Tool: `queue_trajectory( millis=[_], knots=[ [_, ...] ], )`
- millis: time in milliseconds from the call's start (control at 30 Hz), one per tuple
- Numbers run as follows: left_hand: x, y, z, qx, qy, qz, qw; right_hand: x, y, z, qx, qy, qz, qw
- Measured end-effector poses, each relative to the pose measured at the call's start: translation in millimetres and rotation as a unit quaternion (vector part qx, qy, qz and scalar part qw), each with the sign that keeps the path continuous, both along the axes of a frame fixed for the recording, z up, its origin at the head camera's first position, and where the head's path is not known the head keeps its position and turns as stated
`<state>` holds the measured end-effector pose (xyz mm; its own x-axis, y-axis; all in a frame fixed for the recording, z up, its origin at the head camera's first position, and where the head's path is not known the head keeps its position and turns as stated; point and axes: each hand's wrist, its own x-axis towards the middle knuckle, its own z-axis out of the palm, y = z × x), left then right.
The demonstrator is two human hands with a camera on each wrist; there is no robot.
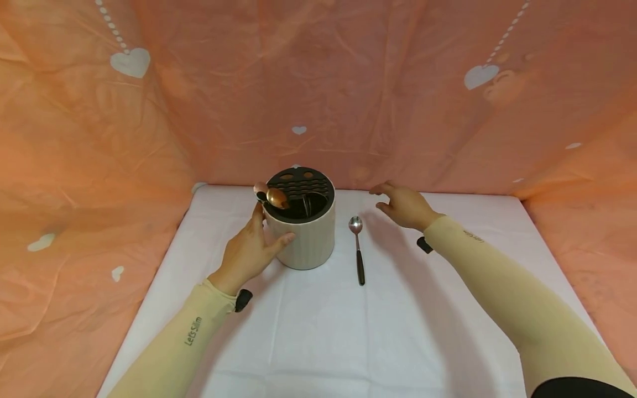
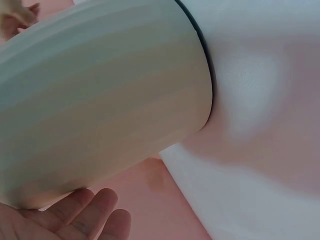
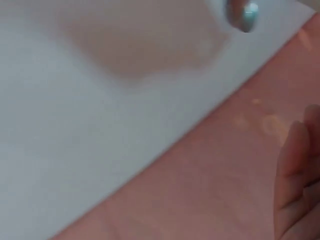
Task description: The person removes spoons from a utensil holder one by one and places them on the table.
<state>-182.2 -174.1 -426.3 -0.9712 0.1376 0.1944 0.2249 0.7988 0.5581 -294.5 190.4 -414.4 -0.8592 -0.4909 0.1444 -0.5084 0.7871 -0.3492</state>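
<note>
A cream, ribbed utensil holder [image 1: 308, 246] with a black slotted top stands upright on the white cloth. My left hand [image 1: 246, 251] holds its left side, thumb across the front; fingers [image 2: 70, 210] lie against the wall in the left wrist view. Copper-coloured spoon bowls [image 1: 277, 198] stick up at the holder's left rim, their handles hidden. Right of the holder lies a spoon [image 1: 360, 260] with a silver bowl and dark handle. My right hand [image 1: 405, 204] hovers beyond it to the right, fingers extended and holding nothing. The spoon's bowl [image 3: 245, 16] shows at the top of the right wrist view.
White cloth [image 1: 318, 331] covers the table. Orange-pink fabric [image 1: 348, 99] with pale hearts hangs behind and on both sides, meeting the table's back edge close behind the holder.
</note>
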Motion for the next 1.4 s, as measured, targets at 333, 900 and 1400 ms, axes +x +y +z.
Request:
queue_trajectory(
  millis=[333, 900, 1400],
  knots=[
    [1.0, -2, 1.1, 0.005, -0.023, 0.002, 0.9997, 26.6, -9, 40.3, -0.035, 0.048, 0.058, 0.997],
    [-0.1, -4, 0.9, 0.003, -0.012, -0.002, 0.9999, 51.8, -56, 73.5, -0.086, 0.138, 0.174, 0.971],
    [-1.3, -1, -0.4, -0.002, -0.021, -0.008, 0.9998, 52.0, -87, 75.9, -0.099, 0.112, 0.204, 0.968]
  ],
)
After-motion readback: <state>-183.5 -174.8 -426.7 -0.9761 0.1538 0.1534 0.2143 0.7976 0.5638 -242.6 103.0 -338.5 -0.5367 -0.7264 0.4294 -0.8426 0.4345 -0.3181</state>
